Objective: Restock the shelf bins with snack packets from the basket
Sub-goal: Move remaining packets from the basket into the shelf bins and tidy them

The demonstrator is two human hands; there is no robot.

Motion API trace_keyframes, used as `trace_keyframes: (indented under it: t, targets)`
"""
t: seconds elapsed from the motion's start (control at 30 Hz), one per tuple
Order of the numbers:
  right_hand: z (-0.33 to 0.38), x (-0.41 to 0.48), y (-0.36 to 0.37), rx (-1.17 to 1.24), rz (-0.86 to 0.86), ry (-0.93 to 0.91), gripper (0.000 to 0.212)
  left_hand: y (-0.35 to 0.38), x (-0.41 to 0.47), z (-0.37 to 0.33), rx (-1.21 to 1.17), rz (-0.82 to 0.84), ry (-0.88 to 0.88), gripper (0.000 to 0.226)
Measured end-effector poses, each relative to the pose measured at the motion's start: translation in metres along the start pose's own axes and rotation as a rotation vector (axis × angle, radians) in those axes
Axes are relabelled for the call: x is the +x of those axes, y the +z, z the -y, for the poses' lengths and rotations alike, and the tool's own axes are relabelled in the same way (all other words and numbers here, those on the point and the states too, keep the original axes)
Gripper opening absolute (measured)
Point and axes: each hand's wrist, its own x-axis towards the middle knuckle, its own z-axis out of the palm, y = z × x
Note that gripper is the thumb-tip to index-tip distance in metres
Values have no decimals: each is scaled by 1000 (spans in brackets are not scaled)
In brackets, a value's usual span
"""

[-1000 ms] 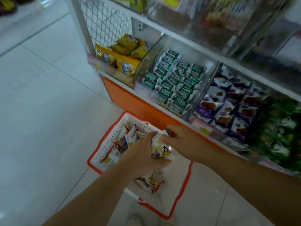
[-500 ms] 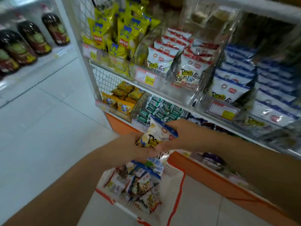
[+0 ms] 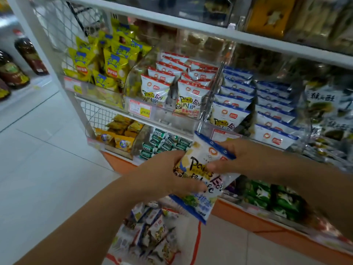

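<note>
Both hands are up in front of the shelf, sharing one packet.

- Left hand [image 3: 162, 173]: fingers [image 3: 193, 186] curled round the left edge of the blue-trimmed snack packet [image 3: 200, 175], grasping it from the side and below.
- Right hand [image 3: 248, 159]: thumb laid across the packet's front near the top, the other fingers tucked behind its upper right corner. A clenched pinch, not loose.
- The packet is white with a blue band at the top and bottom and dark lettering. It is held in the air, tilted with its top leaning left, touching neither shelf nor basket.
- Directly beneath it on the tiled floor is the white basket [image 3: 198, 234] with an orange rim, holding a heap of mixed snack packets [image 3: 152, 232].
- Above and to the right, a clear shelf bin [image 3: 205, 104] carries rows of matching blue-trimmed packets [image 3: 235, 111]. The bin to its left holds red-trimmed packets [image 3: 191, 92] of the same make.
- Further left are yellow crisp bags [image 3: 114, 60]. On the lower shelf, behind the hands, are small green packets [image 3: 164, 142].
- At the far left, dark bottles [image 3: 13, 71] stand on another shelf.
</note>
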Motion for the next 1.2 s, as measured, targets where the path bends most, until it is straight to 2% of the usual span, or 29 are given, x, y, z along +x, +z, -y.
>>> trace_keyframes:
  t: [0.1, 0.2, 0.23, 0.3, 0.37, 0.47, 0.63, 0.8, 0.93, 1.0, 1.2]
  targets:
    - [2, -9, -15, -18, -116, -27, 37, 5, 17, -12, 18, -244, 93, 43]
    - [-1, -11, -39, -62, -335, -46, 18, 6, 40, -17, 37, -494, 179, 20]
    - [-4, -11, -47, -104, -419, -49, 20, 6, 47, -16, 68, -571, 182, 14]
    - [-8, -10, -61, -213, -580, -43, 34, 7, 60, -12, 161, -669, 160, 18]
    - [-12, -9, -72, -324, -722, -43, 49, 11, 71, -5, 307, -652, 134, 30]
    - [-14, -2, -88, -499, -817, -63, 46, 19, 87, 4, 556, -512, 129, 46]
    - [-31, 39, -100, -658, -619, -91, 37, 27, 104, 7, 777, -355, 88, 66]
    - [-48, 81, -89, -700, -490, -10, 42, 28, 112, 14, 813, -273, 91, 71]
    - [-70, 102, -78, -992, -515, -20, 45, 25, 113, 18, 793, -286, 123, 70]
    - [-73, 105, -81, -1064, -553, -14, 48, 23, 112, 20, 804, -292, 148, 68]
    - [-71, 108, -85, -1044, -519, 62, 45, 24, 112, 24, 799, -276, 148, 67]
